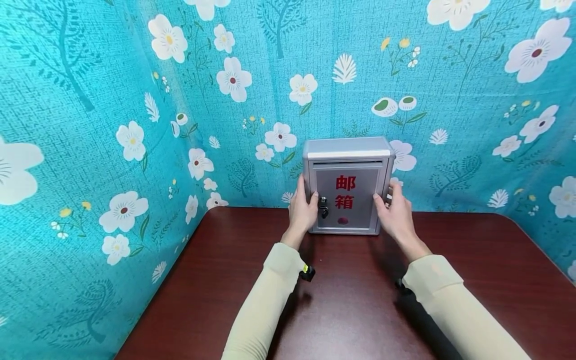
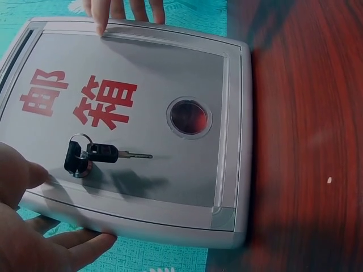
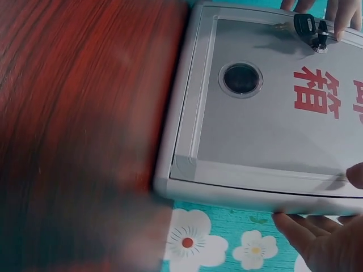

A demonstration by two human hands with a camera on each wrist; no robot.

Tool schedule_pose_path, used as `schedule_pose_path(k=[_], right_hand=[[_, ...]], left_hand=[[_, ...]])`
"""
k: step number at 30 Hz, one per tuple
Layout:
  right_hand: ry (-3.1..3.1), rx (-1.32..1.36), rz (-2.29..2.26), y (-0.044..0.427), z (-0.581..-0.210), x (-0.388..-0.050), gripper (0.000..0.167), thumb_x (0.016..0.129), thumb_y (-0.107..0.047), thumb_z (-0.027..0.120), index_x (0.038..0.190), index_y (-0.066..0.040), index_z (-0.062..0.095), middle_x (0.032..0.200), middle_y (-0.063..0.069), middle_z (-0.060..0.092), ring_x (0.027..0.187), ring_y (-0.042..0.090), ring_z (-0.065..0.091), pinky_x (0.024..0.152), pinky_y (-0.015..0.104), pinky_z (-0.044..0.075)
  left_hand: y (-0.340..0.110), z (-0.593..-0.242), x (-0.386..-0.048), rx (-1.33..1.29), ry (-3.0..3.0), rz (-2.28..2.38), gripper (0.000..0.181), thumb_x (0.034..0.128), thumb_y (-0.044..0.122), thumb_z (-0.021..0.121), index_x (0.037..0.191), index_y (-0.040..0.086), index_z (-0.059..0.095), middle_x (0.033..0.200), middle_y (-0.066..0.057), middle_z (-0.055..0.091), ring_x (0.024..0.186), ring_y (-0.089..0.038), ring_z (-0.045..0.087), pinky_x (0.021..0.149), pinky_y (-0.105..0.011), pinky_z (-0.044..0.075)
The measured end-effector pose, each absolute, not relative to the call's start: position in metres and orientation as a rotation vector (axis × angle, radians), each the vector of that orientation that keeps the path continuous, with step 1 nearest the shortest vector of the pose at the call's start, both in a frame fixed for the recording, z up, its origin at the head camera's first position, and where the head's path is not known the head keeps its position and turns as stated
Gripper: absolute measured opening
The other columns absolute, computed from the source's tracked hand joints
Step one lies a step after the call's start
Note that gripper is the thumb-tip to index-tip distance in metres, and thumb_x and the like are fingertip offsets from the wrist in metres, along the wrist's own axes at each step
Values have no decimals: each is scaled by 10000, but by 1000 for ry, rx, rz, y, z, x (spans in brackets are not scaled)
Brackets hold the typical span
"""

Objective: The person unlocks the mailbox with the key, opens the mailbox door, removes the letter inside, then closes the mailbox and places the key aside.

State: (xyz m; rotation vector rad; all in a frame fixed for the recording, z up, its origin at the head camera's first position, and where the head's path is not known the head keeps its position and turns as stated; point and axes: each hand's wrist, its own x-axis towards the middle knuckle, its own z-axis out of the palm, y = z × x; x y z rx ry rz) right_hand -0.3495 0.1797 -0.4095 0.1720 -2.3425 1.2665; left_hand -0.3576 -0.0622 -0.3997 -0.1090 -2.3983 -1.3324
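Note:
A grey metal mailbox (image 1: pixel 360 200) with red Chinese characters stands upright at the back of the table. My left hand (image 1: pixel 302 212) grips its left side, thumb on the front edge and fingers along the side wall. On the opposite side my right hand (image 1: pixel 396 215) holds it the same way. Two black-headed keys (image 2: pixel 102 152) hang at the lock near the left edge, one seated in it, the other dangling from a ring. Below the characters is a round window (image 2: pixel 189 118). A narrow slot (image 1: pixel 346 161) runs across the top of the front.
The dark red-brown wooden table (image 1: pixel 225 280) reaches back to a turquoise flowered cloth (image 1: pixel 252 125), which hangs behind the mailbox and along the left. A tiny pale speck (image 2: pixel 329 180) lies on the tabletop in the left wrist view.

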Motion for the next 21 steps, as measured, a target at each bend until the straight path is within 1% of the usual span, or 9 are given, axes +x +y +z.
schedule_pose_path(k=[3, 5, 8, 10, 13, 16, 18, 21], right_hand=[[-2432, 210, 1159, 182, -407, -347, 593, 1037, -179, 578, 1538, -23, 304, 1432, 330, 494, 1281, 511, 537, 975, 657, 473], [-2490, 229, 1096, 183, -405, -345, 681, 1033, -180, 578, 1588, -17, 219, 1449, 339, 454, 1274, 519, 526, 975, 669, 466], [-2553, 245, 1032, 185, -402, -341, 781, 1029, -183, 582, 1622, 1, 108, 1488, 357, 391, 1284, 527, 496, 1002, 680, 437], [-2579, 245, 991, 187, -400, -338, 802, 1023, -177, 589, 1620, 20, 92, 1500, 371, 368, 1297, 540, 472, 1018, 693, 413], [-2604, 231, 902, 188, -398, -332, 793, 1013, -179, 606, 1610, 34, 129, 1503, 371, 364, 1310, 553, 450, 1017, 715, 394], [-2620, 222, 799, 187, -396, -327, 790, 1003, -189, 622, 1602, 39, 160, 1510, 364, 356, 1276, 563, 480, 971, 725, 421], [-2622, 219, 719, 185, -394, -324, 790, 1000, -201, 626, 1599, 40, 173, 1503, 351, 365, 1218, 556, 528, 912, 719, 460], [-2609, 210, 614, 183, -391, -321, 780, 989, -204, 631, 1593, 41, 203, 1523, 330, 352, 1215, 543, 531, 846, 716, 485]], left_hand=[[-63, -400, -358, -121, -2405, -1334, 691, 1065, 231, 552, 1655, 211, 191, 1627, -63, 388, 1451, -268, 428, 1148, -521, 379], [-64, -399, -357, -123, -2408, -1341, 692, 1066, 230, 551, 1655, 207, 190, 1629, -71, 384, 1455, -273, 423, 1150, -517, 378], [-64, -397, -356, -124, -2403, -1348, 691, 1065, 220, 554, 1654, 199, 193, 1626, -82, 386, 1453, -283, 425, 1149, -512, 382], [-64, -397, -356, -132, -2400, -1347, 694, 1062, 212, 560, 1653, 187, 196, 1623, -93, 389, 1451, -291, 428, 1148, -510, 384], [-64, -396, -356, -144, -2400, -1345, 695, 1063, 207, 559, 1653, 175, 193, 1626, -96, 383, 1453, -290, 426, 1150, -502, 383], [-65, -396, -356, -149, -2399, -1345, 695, 1062, 204, 558, 1653, 165, 193, 1629, -99, 378, 1453, -291, 425, 1152, -498, 382], [-65, -397, -356, -151, -2396, -1344, 695, 1061, 201, 559, 1652, 154, 195, 1631, -100, 374, 1454, -291, 424, 1152, -497, 382], [-65, -397, -357, -154, -2398, -1338, 696, 1062, 208, 559, 1652, 150, 194, 1636, -93, 366, 1461, -280, 413, 1156, -489, 378]])
